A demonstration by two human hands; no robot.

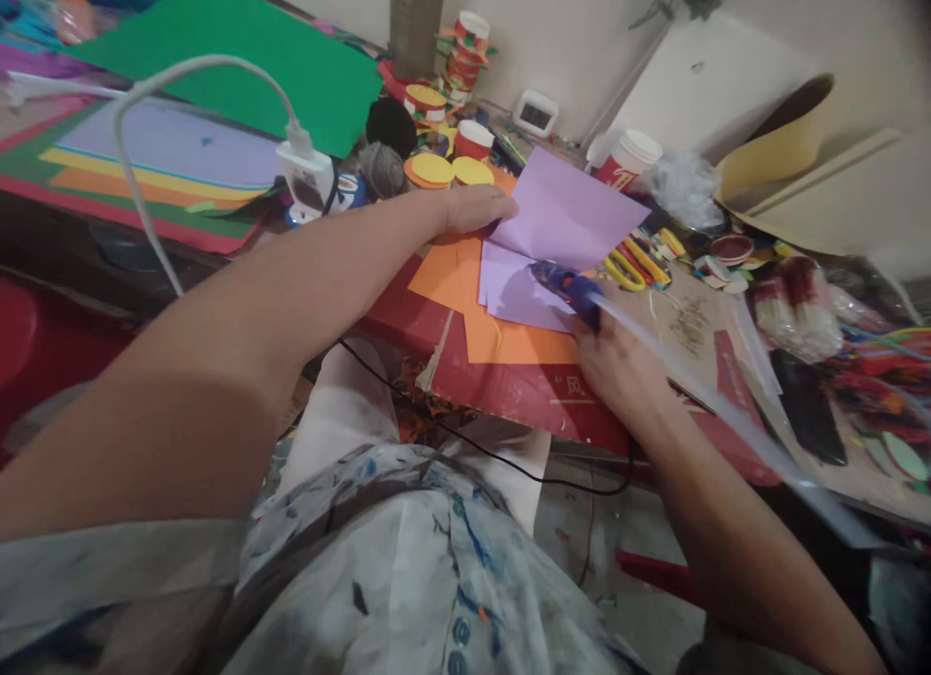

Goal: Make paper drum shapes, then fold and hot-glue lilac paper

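Observation:
My left hand (pixel 472 209) reaches across the table and pinches the left edge of a folded purple paper sheet (pixel 563 214), holding its upper flap lifted. My right hand (pixel 618 365) grips a blue glue gun (pixel 571 287) with a clear glue stick trailing back from it; the nozzle points at the lower purple flap (pixel 516 297). The purple paper lies on orange paper (pixel 509 340), on top of a red board (pixel 524 389).
Yellow scissors (pixel 626 268), paper cups (pixel 629 156), yellow-topped round cups (pixel 433 171), and stacked coloured sheets (pixel 167 171) with a green sheet (pixel 240 59) crowd the table. A white charger (pixel 305 171) and cable sit at the left. Craft feathers and bits (pixel 800 306) lie at right.

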